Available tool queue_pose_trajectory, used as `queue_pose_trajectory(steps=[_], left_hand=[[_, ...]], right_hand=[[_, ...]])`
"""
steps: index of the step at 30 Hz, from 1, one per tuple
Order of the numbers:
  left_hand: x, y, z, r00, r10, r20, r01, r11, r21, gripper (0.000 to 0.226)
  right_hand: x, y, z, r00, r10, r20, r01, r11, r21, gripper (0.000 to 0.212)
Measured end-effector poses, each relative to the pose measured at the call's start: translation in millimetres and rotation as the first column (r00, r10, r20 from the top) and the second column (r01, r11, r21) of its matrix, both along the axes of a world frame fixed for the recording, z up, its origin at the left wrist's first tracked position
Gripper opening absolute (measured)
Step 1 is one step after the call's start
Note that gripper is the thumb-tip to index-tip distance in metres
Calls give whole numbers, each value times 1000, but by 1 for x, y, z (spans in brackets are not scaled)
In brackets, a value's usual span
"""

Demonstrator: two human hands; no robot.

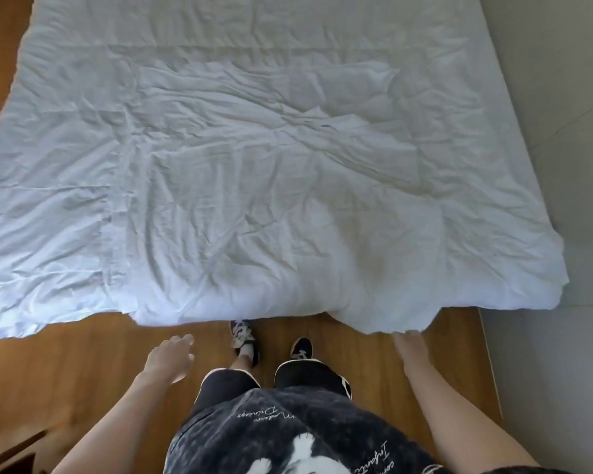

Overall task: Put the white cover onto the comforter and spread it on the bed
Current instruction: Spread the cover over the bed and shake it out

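The white comforter point(254, 159) lies spread flat and wrinkled over the bed, its near edge hanging toward the wooden floor point(83, 364). The right hand point(409, 347) reaches up to that near edge, close to the comforter's near right corner; its fingertips meet the hem, but the cloth covers them, so whether they pinch the fabric or only touch it cannot be told. The left hand point(170, 357) hovers just short of the near edge, apart from the cloth, with fingers loosely spread and holding nothing; it is somewhat blurred.

There is one comforter, two hands and two shoes point(243, 336) in view. The shoes stand on the floor just below the comforter's near edge, between the two hands, the left shoe partly tucked under the overhang.

A second layer of white cloth shows as a seam line running along the comforter's left part and across its far part, yet cover and filling cannot be told apart. The bed itself is fully hidden under the comforter. The comforter's far end and left side are cut off by the frame. A pale wall point(562, 131) runs along the comforter's right side.
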State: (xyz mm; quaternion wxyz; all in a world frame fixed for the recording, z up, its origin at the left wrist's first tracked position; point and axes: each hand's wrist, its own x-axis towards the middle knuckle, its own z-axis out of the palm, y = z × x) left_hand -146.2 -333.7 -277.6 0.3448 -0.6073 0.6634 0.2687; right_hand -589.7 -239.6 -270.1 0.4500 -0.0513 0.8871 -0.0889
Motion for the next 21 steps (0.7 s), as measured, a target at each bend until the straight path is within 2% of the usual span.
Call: queue_pose_trajectory(steps=[3,6,7,10,11,12,14,21], left_hand=[[-19,-25,3,994,60,-93,-59,998,7,40],[-31,-53,5,984,83,-158,-82,997,13,39],[-34,-63,5,983,76,-168,-76,997,8,38],[-35,-92,3,988,15,-155,-17,1000,-17,39],[-35,-102,3,990,-20,-138,17,1000,-24,40],[-35,-113,3,991,-58,-117,55,998,-30,41],[-38,-135,5,990,-116,-81,113,993,-35,41],[-98,-204,3,991,-75,-108,71,997,-43,41]], right_hand=[[-2,-4,-7,999,-30,20,31,999,-29,46],[-3,-18,-10,1000,-9,6,9,998,-57,19],[-1,-24,-7,1000,7,-20,-8,998,-62,16],[-1,-41,-12,999,29,16,-28,998,-55,23],[1,-47,-14,996,83,-31,-85,995,-46,31],[5,-55,-11,997,68,-26,-70,996,-52,35],[14,-74,-10,989,132,-72,-136,989,-58,37],[-1,-156,-14,926,375,-41,-377,924,-58,37]])
